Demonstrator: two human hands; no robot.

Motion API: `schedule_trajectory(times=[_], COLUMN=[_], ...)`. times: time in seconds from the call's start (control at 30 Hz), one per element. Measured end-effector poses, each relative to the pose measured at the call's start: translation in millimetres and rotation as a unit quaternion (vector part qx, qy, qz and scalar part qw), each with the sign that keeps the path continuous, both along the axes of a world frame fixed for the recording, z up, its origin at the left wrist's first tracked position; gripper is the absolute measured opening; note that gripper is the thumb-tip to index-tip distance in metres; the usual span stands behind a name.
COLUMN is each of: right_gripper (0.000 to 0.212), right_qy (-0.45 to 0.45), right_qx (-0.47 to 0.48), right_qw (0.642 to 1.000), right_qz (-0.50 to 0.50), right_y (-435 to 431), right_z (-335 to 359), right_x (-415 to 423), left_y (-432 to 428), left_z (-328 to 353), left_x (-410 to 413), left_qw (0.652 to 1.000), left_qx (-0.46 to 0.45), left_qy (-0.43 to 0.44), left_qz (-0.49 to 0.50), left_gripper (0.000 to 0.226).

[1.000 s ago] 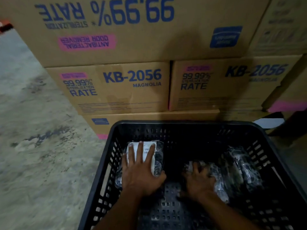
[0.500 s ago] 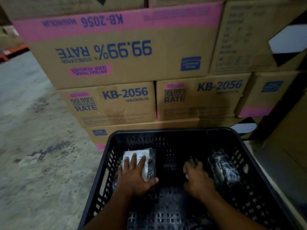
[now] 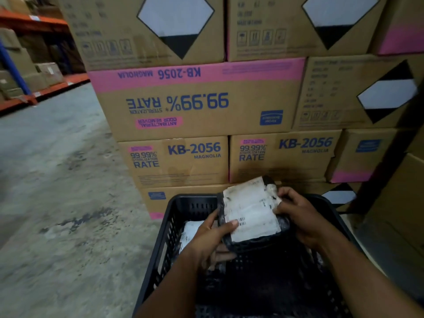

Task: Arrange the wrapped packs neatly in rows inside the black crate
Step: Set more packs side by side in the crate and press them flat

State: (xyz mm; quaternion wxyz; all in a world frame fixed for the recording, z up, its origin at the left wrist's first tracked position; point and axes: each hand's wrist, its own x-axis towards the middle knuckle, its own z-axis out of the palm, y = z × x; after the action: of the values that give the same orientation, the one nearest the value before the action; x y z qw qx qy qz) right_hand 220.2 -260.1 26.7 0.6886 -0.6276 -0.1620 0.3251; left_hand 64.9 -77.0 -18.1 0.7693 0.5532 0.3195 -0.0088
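A black perforated crate [image 3: 160, 246] stands on the floor in front of me. Both hands hold one wrapped pack [image 3: 250, 214] above the crate, a dark bundle with a white barcode label facing up. My left hand [image 3: 211, 239] grips its near left edge with the thumb on the label. My right hand [image 3: 300, 216] grips its right end. Another wrapped pack with a white label [image 3: 190, 230] lies inside the crate at the left wall, partly hidden by my left hand. The crate's right side is dark and hidden by my arms.
A stack of brown cartons [image 3: 197, 106] printed KB-2056 rises right behind the crate. More cartons [image 3: 399, 203] close in on the right. Concrete floor [image 3: 57, 203] spreads to the left, with orange and blue shelving [image 3: 29, 65] at the far left.
Both hands were pressing on packs lying in the crate. Now they hold one labelled pack lifted above it. The camera has tilted up, showing more of the carton stack.
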Motion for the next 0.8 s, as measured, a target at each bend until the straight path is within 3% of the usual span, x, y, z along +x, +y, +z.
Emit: schedule_trajectory(times=[0.1, 0.2, 0.27, 0.4, 0.5, 0.63, 0.7, 0.8], right_gripper=[0.029, 0.037, 0.049, 0.063, 0.052, 0.032, 0.023, 0.035], right_qy=[0.037, -0.075, -0.106, -0.042, -0.009, 0.087, 0.092, 0.043], right_qx=[0.025, -0.032, -0.043, -0.047, -0.011, 0.022, 0.000, -0.060], right_qw=[0.999, 0.997, 0.993, 0.986, 0.996, 0.996, 0.996, 0.994], right_qz=[0.015, -0.001, 0.041, 0.157, 0.084, -0.012, 0.000, 0.077], right_y=[9, 14, 17, 26, 29, 23, 16, 9], right_z=[3, 10, 14, 3, -17, -37, -37, -32], right_x=[-7, -6, -7, -22, -28, -27, -23, -16], left_y=[12, 31, 40, 37, 35, 32, 33, 35], left_z=[12, 21, 25, 36, 31, 24, 26, 27], left_x=[-5, -18, -25, -27, -29, -32, -29, -16], left_qw=[1.000, 0.999, 0.997, 0.997, 0.997, 0.999, 0.999, 0.998], left_qx=[-0.003, -0.006, 0.002, 0.061, 0.065, 0.040, 0.037, 0.012], left_qy=[-0.025, -0.036, -0.039, -0.025, -0.016, 0.010, -0.003, -0.042], left_qz=[-0.008, -0.035, -0.067, -0.037, 0.043, -0.009, -0.016, -0.049], left_gripper=[0.056, 0.053, 0.051, 0.059, 0.068, 0.071, 0.057, 0.042])
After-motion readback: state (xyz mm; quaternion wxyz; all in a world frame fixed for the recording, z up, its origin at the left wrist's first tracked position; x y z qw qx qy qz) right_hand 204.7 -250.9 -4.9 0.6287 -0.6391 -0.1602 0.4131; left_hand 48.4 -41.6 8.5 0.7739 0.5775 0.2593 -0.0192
